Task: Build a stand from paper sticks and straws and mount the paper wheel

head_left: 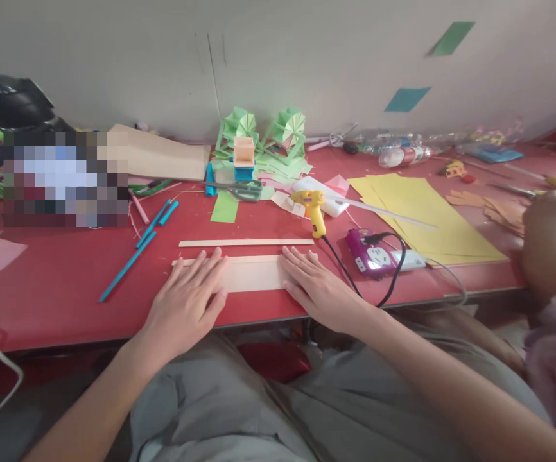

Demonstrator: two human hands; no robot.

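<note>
both grips released: left hand (187,301) and right hand (314,285) press flat on a pale wooden strip (251,274) on the red bench (56,282). a thin wooden stick (245,242) lies just beyond, with a yellow glue gun (312,208) near.

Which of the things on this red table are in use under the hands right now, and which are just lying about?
In use: left hand and right hand, both flat on the pale wooden strip; thin stick beside it.

Lying about: glue gun, power strip, scissors, blue paper sticks, yellow paper, plastic bottle.
</note>
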